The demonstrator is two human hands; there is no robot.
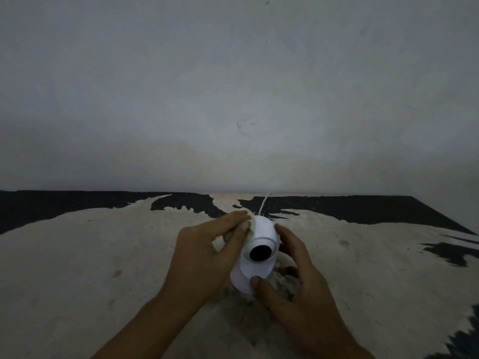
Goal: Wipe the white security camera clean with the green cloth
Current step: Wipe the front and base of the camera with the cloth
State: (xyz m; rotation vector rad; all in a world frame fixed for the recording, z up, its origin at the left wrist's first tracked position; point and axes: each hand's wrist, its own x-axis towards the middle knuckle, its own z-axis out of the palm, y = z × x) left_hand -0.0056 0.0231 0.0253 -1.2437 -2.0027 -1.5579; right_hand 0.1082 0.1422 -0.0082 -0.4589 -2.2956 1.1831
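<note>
A white security camera (261, 230) with a round black lens (260, 252) stands on the worn table top, lens facing me. My left hand (204, 252) presses a pale greenish cloth (250, 224) against the camera's upper left side; most of the cloth is hidden under the fingers. My right hand (298, 278) grips the camera from the right, thumb on the base at the front and fingers round its back. A thin white cable (264, 204) runs from behind the camera toward the wall.
The table top (103, 255) is beige with peeling black patches along its far edge and right side. A bare grey wall (233, 99) rises straight behind the table.
</note>
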